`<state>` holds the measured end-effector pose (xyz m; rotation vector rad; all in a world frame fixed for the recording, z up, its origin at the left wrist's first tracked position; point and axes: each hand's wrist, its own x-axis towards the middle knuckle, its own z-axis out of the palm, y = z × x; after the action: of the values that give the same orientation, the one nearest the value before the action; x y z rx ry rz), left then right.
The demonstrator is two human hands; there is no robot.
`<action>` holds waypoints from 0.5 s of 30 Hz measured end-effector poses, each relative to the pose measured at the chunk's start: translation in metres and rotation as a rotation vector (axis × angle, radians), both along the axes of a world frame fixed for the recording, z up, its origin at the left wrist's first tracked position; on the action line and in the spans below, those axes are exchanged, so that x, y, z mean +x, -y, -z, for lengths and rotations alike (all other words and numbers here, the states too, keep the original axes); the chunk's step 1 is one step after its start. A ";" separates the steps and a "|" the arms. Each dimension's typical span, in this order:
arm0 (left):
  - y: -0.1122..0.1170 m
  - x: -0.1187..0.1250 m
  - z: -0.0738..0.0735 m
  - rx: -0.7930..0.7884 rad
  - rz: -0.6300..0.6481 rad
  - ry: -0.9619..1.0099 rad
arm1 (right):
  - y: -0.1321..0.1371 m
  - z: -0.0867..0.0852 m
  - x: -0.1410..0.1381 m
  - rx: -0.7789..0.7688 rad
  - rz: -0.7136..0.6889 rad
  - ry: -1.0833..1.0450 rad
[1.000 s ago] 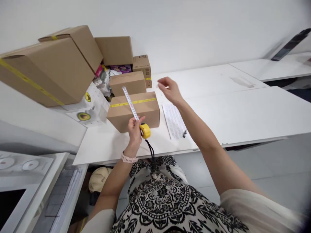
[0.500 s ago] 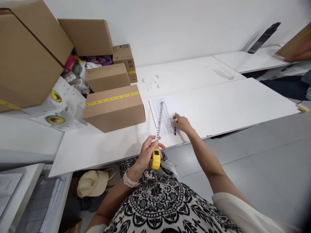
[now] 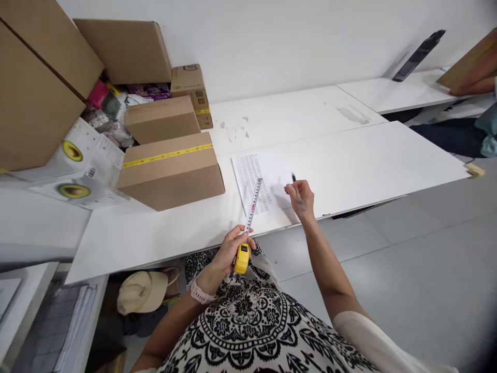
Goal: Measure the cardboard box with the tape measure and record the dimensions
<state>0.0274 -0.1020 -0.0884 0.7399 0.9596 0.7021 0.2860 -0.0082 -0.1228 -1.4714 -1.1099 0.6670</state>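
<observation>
My left hand (image 3: 229,251) is closed around a yellow tape measure (image 3: 241,257) at the table's near edge. Its white blade (image 3: 253,204) sticks out over a printed sheet of paper (image 3: 251,181). My right hand (image 3: 300,197) is closed on a dark pen (image 3: 295,182), just right of the sheet and lifted slightly above the white table (image 3: 349,166). A brown cardboard box with a yellow tape stripe (image 3: 171,171) sits on the table left of the paper, apart from both hands.
More cardboard boxes (image 3: 159,118) and a white printed carton (image 3: 77,166) crowd the table's left and back. Another person's arm with a box (image 3: 471,70) shows at the far right. A beige cap (image 3: 142,292) lies under the table.
My left hand drew the tape measure back off the box toward my body. My right hand dropped to the paper, picked up the pen and now holds it raised.
</observation>
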 end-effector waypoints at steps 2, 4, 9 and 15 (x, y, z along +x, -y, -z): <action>-0.007 -0.003 -0.003 0.072 0.029 -0.093 | 0.001 -0.001 -0.012 0.014 0.030 -0.052; -0.014 -0.010 -0.008 0.144 0.098 -0.163 | 0.002 -0.005 -0.024 0.062 -0.018 -0.125; -0.016 -0.019 -0.014 0.097 0.277 -0.142 | 0.013 -0.016 -0.049 0.067 -0.099 -0.155; 0.023 -0.021 -0.015 -0.076 0.362 0.006 | 0.041 -0.016 -0.044 0.020 -0.095 -0.348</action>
<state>0.0067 -0.1246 -0.0736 0.8172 0.8138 0.3498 0.2421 -0.0496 -0.1070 -1.2327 -0.9158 0.9359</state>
